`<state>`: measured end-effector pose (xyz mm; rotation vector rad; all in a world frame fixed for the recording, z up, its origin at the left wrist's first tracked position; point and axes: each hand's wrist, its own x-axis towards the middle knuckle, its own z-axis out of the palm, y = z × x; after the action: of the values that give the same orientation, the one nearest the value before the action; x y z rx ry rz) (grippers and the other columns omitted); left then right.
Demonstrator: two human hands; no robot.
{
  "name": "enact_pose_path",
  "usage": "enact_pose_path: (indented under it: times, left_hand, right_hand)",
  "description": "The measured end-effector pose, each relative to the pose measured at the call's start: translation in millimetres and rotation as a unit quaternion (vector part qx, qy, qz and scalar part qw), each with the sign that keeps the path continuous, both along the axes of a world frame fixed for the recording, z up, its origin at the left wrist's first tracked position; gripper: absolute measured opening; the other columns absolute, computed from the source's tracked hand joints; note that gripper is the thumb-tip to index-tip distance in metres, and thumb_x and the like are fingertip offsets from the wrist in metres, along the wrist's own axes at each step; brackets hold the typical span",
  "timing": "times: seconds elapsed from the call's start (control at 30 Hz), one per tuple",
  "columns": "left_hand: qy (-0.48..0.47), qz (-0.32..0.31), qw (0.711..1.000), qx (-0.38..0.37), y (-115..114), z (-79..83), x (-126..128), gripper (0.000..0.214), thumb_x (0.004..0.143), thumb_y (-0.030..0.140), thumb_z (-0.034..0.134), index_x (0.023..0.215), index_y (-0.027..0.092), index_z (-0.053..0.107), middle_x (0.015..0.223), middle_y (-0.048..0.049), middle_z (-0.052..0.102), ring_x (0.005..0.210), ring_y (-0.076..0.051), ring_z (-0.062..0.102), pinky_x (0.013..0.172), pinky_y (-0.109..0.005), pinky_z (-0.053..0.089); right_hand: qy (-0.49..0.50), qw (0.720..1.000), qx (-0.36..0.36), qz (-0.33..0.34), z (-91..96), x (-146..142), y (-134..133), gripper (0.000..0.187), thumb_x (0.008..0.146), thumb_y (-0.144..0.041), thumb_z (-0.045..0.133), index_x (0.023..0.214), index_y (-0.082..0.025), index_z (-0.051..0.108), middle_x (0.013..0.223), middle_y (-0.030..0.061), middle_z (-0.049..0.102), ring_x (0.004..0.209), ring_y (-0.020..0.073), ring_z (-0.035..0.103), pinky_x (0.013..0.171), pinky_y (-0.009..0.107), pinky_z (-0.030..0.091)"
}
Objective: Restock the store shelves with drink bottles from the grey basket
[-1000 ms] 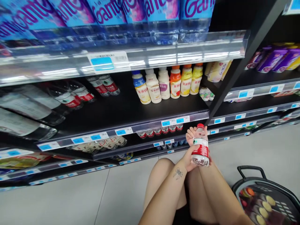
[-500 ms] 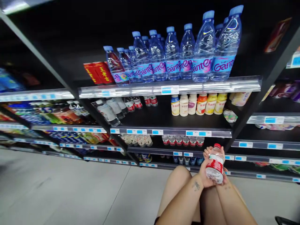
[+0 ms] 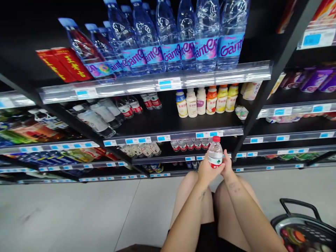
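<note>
A small clear water bottle point(image 3: 216, 149) with a red cap and a red-and-white label stands nearly upright above my knees. My left hand point(image 3: 206, 170) is wrapped round its lower left side, the thumb across the label. My right hand point(image 3: 226, 165) closes on its lower right side, with some fingers hidden behind it. Past the bottle, a low shelf holds a row of similar red-labelled bottles point(image 3: 190, 144).
Large blue-capped water bottles point(image 3: 172, 49) line the upper shelf, beside red cartons point(image 3: 64, 64). Small yogurt-drink bottles point(image 3: 207, 101) stand one shelf below. A black-handled basket point(image 3: 294, 218) with goods inside sits at the lower right on the pale floor point(image 3: 78, 213).
The bottle has been turned, so a green mark on its label now shows. It stands more upright. The view has shifted, bringing the basket in at lower right.
</note>
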<state>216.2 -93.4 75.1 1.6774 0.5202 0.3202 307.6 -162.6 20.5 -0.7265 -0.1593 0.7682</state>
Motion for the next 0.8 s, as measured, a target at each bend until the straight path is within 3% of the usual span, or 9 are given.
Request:
enact_pose_path:
  times: [0.03, 0.1, 0.3, 0.47, 0.6, 0.8]
  left_hand:
    - [0.034, 0.003, 0.995, 0.091, 5, 1.9, -1, 0.071, 0.065, 0.041, 0.084, 0.129, 0.022, 0.059, 0.111, -0.0108, 0.074, 0.106, -0.034, 0.068, 0.091, -0.042, 0.049]
    - [0.086, 0.009, 0.981, 0.173, 9, 2.9, -2, 0.071, 0.070, 0.045, 0.081, 0.132, 0.023, 0.056, 0.113, -0.0121, 0.075, 0.106, -0.037, 0.069, 0.087, -0.043, 0.051]
    - [0.082, 0.022, 0.980, 0.180, 6, -0.4, 6, 0.076, 0.073, 0.042, 0.079, 0.138, 0.023, 0.048, 0.120, -0.0126, 0.073, 0.109, -0.037, 0.069, 0.086, -0.043, 0.053]
    - [-0.054, -0.011, 0.975, 0.217, 7, -9.8, 9, 0.054, 0.085, 0.041, 0.066, 0.132, 0.021, 0.051, 0.127, -0.0148, 0.068, 0.114, -0.033, 0.066, 0.094, -0.045, 0.052]
    - [-0.113, 0.005, 0.955, 0.274, -3, -19.4, 13, 0.056, 0.091, 0.036, 0.058, 0.141, 0.016, 0.045, 0.132, -0.0186, 0.063, 0.120, -0.034, 0.062, 0.099, -0.048, 0.050]
    - [-0.108, 0.093, 0.935, 0.325, -29, -32.2, 17, 0.066, 0.097, 0.030, 0.054, 0.155, 0.013, 0.027, 0.148, -0.0236, 0.049, 0.137, -0.034, 0.049, 0.109, -0.050, 0.044]
  right_hand:
    - [0.010, 1.000, 0.011, 0.002, 1.2, -1, 3, 0.061, 0.077, -0.073, 0.065, 0.103, -0.019, 0.075, 0.106, 0.0119, 0.077, 0.116, 0.0341, 0.067, 0.106, 0.048, 0.051]
    - [0.013, 1.000, 0.023, 0.010, 3.5, -1, 9, 0.059, 0.079, -0.070, 0.064, 0.107, -0.019, 0.074, 0.112, 0.0114, 0.076, 0.122, 0.0340, 0.064, 0.109, 0.049, 0.049]
    - [0.009, 0.999, 0.033, 0.029, 1.9, 9, 15, 0.061, 0.082, -0.070, 0.057, 0.112, -0.019, 0.073, 0.112, 0.0121, 0.075, 0.125, 0.0347, 0.062, 0.107, 0.051, 0.050]
    - [0.010, 0.999, 0.031, 0.033, 6.1, 16, 15, 0.067, 0.078, -0.075, 0.052, 0.105, -0.018, 0.075, 0.112, 0.0150, 0.073, 0.127, 0.0376, 0.058, 0.107, 0.054, 0.048]
    - [-0.016, 0.997, 0.053, 0.052, 9.9, 21, 16, 0.078, 0.076, -0.084, 0.045, 0.101, -0.017, 0.078, 0.118, 0.0175, 0.071, 0.122, 0.0390, 0.059, 0.107, 0.055, 0.047]
    - [-0.066, 0.973, 0.114, 0.188, 5.0, 37, 20, 0.075, 0.078, -0.074, 0.059, 0.116, -0.011, 0.072, 0.129, 0.0198, 0.067, 0.116, 0.0341, 0.064, 0.108, 0.047, 0.046]
